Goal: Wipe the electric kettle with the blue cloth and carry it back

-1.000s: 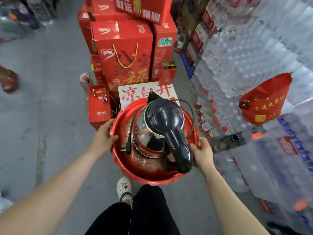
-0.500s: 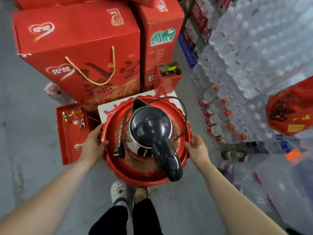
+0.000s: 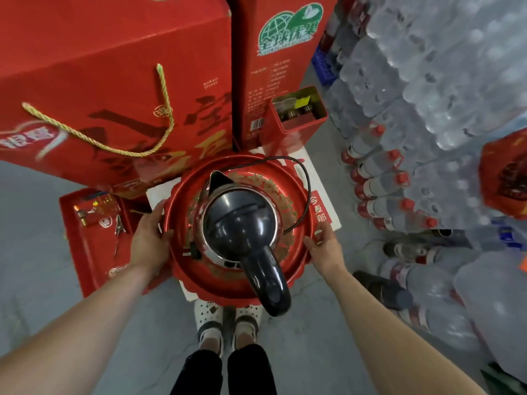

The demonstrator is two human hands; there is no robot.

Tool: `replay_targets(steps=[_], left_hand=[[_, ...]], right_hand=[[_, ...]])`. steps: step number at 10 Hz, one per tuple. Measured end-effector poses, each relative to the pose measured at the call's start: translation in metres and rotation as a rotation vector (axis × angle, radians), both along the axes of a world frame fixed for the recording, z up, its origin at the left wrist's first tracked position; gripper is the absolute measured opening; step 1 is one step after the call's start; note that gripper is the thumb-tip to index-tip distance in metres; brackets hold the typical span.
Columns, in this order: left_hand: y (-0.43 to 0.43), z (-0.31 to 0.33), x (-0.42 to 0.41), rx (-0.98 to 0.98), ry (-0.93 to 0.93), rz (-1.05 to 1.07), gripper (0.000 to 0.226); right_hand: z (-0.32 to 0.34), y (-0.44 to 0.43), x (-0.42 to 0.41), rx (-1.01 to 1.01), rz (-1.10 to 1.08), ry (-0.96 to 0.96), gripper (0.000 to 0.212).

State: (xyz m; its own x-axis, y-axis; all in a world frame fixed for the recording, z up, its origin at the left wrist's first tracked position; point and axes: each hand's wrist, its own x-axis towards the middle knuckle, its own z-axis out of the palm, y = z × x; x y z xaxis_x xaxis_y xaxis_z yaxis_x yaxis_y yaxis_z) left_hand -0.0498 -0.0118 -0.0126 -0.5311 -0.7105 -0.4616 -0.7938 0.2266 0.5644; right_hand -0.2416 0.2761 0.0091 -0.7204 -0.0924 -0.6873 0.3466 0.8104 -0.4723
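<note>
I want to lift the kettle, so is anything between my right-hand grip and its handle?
Nothing visible: the right-hand grip holds the red tray beside the handle; the cord loops farther off.

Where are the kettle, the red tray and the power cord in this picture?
kettle (image 3: 239, 220), head view, on its dark lid.
red tray (image 3: 180, 195), head view, on its left rim.
power cord (image 3: 308, 186), head view, on its right-hand loop.

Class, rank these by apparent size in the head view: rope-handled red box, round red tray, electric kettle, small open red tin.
Largest first:
1. rope-handled red box
2. round red tray
3. electric kettle
4. small open red tin
</note>
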Motion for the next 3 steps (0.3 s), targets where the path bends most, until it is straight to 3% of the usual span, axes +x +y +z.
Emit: replay_targets(steps=[2, 3], left_hand=[[-0.003, 0.004, -0.001, -0.008, -0.019, -0.044, 0.069], [-0.008, 0.011, 0.002, 0.059, -0.067, -0.013, 0.065]], right_hand=[[0.024, -0.004, -0.005, 0.085, 0.128, -0.028, 0.047], [0.069, -0.009, -0.023, 0.009, 0.032, 0.203, 0.052]])
